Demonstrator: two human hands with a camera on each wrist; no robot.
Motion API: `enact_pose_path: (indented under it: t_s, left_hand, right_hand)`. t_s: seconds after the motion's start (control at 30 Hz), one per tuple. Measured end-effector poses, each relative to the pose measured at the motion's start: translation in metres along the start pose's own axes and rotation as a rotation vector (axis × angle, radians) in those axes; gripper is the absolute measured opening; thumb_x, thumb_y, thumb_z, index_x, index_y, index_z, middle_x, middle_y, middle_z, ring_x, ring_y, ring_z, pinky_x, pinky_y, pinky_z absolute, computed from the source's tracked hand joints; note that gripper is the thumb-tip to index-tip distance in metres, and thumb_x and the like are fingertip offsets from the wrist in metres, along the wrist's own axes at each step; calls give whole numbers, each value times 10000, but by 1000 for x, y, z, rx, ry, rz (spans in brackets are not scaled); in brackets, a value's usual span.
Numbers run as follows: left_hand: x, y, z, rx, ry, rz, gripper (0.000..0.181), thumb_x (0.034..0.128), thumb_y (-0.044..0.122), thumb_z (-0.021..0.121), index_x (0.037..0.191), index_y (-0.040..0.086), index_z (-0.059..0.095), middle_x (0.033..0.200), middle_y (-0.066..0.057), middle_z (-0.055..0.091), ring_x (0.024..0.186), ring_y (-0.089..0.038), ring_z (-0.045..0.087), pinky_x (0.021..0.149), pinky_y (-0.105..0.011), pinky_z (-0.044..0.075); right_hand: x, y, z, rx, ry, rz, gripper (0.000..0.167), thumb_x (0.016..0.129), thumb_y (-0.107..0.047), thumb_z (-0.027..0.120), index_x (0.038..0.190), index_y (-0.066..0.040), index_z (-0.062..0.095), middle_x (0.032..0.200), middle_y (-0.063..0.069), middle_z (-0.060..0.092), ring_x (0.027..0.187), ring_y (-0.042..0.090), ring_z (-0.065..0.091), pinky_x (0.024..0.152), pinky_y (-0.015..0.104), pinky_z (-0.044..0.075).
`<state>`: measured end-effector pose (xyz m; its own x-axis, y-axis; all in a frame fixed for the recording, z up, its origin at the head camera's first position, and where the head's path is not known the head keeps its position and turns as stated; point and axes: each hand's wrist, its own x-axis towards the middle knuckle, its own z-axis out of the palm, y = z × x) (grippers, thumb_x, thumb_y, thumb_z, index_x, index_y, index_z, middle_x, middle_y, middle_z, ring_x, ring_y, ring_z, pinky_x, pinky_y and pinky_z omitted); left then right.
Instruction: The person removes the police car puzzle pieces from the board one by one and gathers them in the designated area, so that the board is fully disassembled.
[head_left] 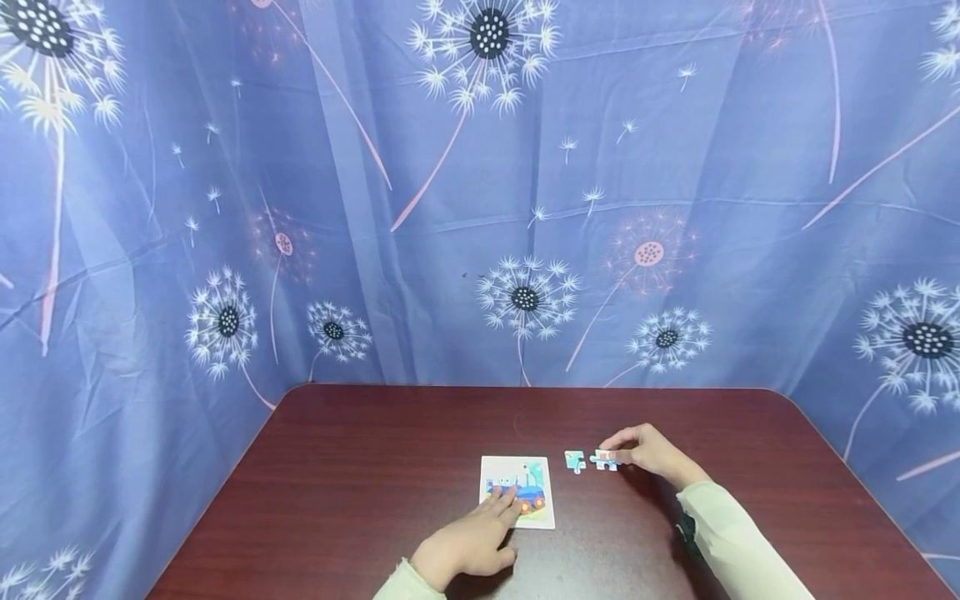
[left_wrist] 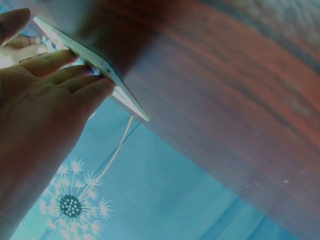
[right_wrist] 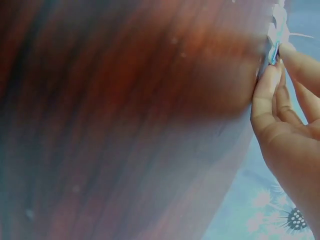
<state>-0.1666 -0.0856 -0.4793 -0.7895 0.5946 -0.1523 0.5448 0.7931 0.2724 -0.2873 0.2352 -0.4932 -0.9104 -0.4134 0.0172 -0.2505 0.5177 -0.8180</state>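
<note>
Pinching puzzle pc [head_left: 603,462] w/ R fingers [head_left: 621,436], L fingers [head_left: 501,503] outstretched on vehicle pic [head_left: 534,477].

The place is looking like a curtained-off nook — blue curtains [head_left: 450,275] printed with white and pink dandelions [head_left: 525,298] are hanging round 3 sides of a reddish-brown wood-grain table [head_left: 360,450] — though they are hiding what kind of room this is.

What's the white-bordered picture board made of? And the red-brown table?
The white-bordered picture board: maybe stiff card or thin wood, printed; its pale edge looks straight. The red-brown table: wood or laminate perhaps, with streaky grain and soft sheen.
</note>
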Motion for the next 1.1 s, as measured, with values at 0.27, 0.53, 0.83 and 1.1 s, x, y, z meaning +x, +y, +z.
enact_pose_path:
  t_s: [0.27, 0.53, 0.83, 1.1]
  left_hand:
    - [2, -1, 1, 8, 10, 2, 616, 902, 301, 577, 1442, 44, 427, 1545, -125, 306, 1420, -314, 270, 1136, -371, 282]
    - [0, 0, 0, -9, -1, 0, 625, 898, 294, 576, 1450, 47, 415, 1552, -124, 290, 1425, -309, 260, 1140, -367, 275]
    - [0, 0, -1, -17, -7, -3, 627, 897, 288, 575, 1452, 47, 411, 1557, -124, 278, 1429, -310, 248, 1142, -370, 270]
    - [0, 1, 0, -23, -6, -5, 631, 902, 295, 572, 1454, 39, 404, 1556, -125, 280, 1428, -318, 247, 1141, -380, 272]
  right_hand:
    - [4, 2, 2, -54, 26, -11, 126, 837, -1, 682, 947, 37, 730, 919, 142, 702, 665, 125, 525, 546, 252, 460]
    - [5, 0, 3, -82, 24, -25, 119, 819, 25, 689, 928, 34, 736, 893, 115, 671, 747, 181, 555, 584, 239, 470]
    - [6, 1, 3, -95, 19, -43, 135, 809, 43, 682, 934, 43, 733, 887, 123, 658, 757, 161, 560, 614, 234, 481]
    - [7, 2, 1, -57, 30, -27, 158, 838, 8, 674, 987, 44, 711, 911, 136, 705, 681, 146, 562, 561, 272, 492]
